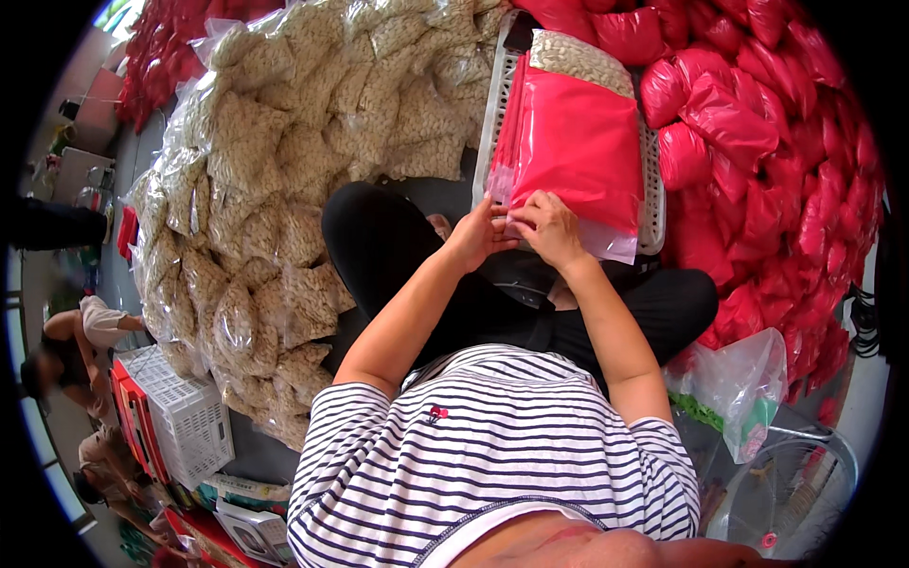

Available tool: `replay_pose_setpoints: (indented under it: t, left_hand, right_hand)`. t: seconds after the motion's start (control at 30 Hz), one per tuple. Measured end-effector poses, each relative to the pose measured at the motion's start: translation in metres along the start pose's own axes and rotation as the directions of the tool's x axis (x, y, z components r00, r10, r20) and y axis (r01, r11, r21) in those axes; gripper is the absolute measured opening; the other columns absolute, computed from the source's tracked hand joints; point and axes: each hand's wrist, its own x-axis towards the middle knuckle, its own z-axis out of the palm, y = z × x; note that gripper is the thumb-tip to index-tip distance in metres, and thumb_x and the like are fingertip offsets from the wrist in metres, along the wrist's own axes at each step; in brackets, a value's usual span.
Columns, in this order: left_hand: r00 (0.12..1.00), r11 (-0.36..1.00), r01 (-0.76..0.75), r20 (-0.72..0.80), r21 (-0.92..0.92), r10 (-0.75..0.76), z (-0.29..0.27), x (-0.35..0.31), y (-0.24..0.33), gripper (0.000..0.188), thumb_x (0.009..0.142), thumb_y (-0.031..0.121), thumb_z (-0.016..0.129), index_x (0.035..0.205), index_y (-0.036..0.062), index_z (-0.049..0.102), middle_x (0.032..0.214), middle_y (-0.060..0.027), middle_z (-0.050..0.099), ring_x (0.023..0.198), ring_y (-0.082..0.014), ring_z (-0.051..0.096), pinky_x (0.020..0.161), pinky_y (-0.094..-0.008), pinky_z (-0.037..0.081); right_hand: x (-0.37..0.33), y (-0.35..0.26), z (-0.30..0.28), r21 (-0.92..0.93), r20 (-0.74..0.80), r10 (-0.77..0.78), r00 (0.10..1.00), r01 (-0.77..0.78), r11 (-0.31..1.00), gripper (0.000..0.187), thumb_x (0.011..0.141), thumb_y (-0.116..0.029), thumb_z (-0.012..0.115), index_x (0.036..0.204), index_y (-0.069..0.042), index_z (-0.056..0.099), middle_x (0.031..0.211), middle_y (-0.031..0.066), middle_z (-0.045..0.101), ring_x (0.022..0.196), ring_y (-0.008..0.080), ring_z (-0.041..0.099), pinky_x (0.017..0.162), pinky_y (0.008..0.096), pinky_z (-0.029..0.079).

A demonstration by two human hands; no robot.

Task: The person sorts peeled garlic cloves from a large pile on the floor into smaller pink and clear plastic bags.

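Observation:
In front of my crossed legs, a stack of flat red plastic bags (579, 142) with clear edges lies on a white perforated basket (651, 204). My right hand (551, 229) is closed in a pinch at the near left corner of the top bag, on its clear edge. Just beside it, my left hand (476, 235) has its fingers curled together at the same clear edge. The fingertips of both hands nearly meet. At the stack's far end shows a clear bag of pale, small pieces (582, 62), partly covered by the red bags.
Clear bags of pale pieces (256, 189) are heaped on the left, and filled red bags (757, 189) on the right. A fan (791, 492) and a clear plastic bag (739, 388) are at lower right. White crates (185, 417) and other people (80, 346) are at left.

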Motion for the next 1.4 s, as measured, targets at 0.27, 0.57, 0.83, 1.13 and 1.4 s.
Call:
replay_pose_setpoints:
  t: [0.27, 0.57, 0.83, 1.13, 1.4]
  left_hand:
    - [0.998, 0.997, -0.013, -0.056, 0.071, 0.017, 0.015, -0.005, 0.006, 0.057, 0.098, 0.051, 0.029, 0.125, 0.0025, 0.042, 0.111, -0.0186, 0.063, 0.101, -0.0292, 0.062, 0.092, -0.0402, 0.047]
    - [0.869, -0.674, -0.095, 0.391, 0.733, 0.303, 0.047, -0.027, 0.084, 0.060, 0.072, 0.007, 0.065, 0.129, 0.0040, 0.047, 0.132, -0.0169, 0.047, 0.121, -0.0325, 0.047, 0.094, -0.0395, 0.044]
    - [0.692, -0.814, -0.503, 0.699, 0.289, -0.179, 0.052, 0.034, 0.090, 0.077, 0.075, 0.015, 0.065, 0.144, 0.0085, 0.032, 0.154, -0.0088, 0.023, 0.140, -0.0249, 0.027, 0.112, -0.0427, 0.028]
    - [0.780, -0.774, -0.516, 0.574, 0.368, -0.248, 0.050, 0.037, 0.071, 0.064, 0.081, 0.012, 0.056, 0.142, 0.0227, 0.039, 0.154, 0.0021, 0.025, 0.143, -0.0189, 0.018, 0.116, -0.0453, 0.016]
    - [0.671, -0.186, -0.479, 0.494, 0.858, 0.553, 0.070, 0.026, 0.056, 0.022, 0.094, 0.018, 0.049, 0.101, 0.0022, 0.062, 0.103, -0.0207, 0.060, 0.096, -0.0376, 0.056, 0.084, -0.0425, 0.044]
  right_hand:
    - [-0.039, -0.024, -0.053, 0.280, 0.046, -0.241, 0.969, 0.219, 0.935, 0.010, 0.076, -0.003, 0.064, 0.080, -0.004, 0.056, 0.092, 0.0065, 0.060, 0.090, 0.0277, 0.056, 0.080, 0.0376, 0.045]
    - [-0.149, 0.044, -0.287, -0.174, 0.226, 0.713, 0.663, -0.693, 0.700, 0.009, 0.088, -0.014, 0.059, 0.087, -0.005, 0.060, 0.072, 0.0106, 0.064, 0.071, 0.0235, 0.066, 0.062, 0.0317, 0.052]
    - [-0.110, 0.135, -0.147, -0.539, 0.069, 0.098, 0.993, -0.045, 0.841, 0.069, 0.073, -0.011, 0.070, 0.135, -0.021, 0.044, 0.140, 0.0086, 0.043, 0.073, 0.0259, 0.064, 0.063, 0.0371, 0.052]
    - [-0.100, 0.145, -0.115, -0.126, 0.249, -0.010, 0.969, 0.042, 0.991, 0.058, 0.069, 0.001, 0.051, 0.124, -0.017, 0.060, 0.131, 0.0067, 0.056, 0.085, 0.0291, 0.066, 0.071, 0.0354, 0.055]
    - [-0.064, 0.137, -0.152, 0.594, 0.124, 0.438, 0.890, -0.420, 0.686, 0.030, 0.094, -0.025, 0.059, 0.090, 0.003, 0.069, 0.075, -0.0046, 0.065, 0.070, 0.0031, 0.052, 0.062, 0.0262, 0.045]
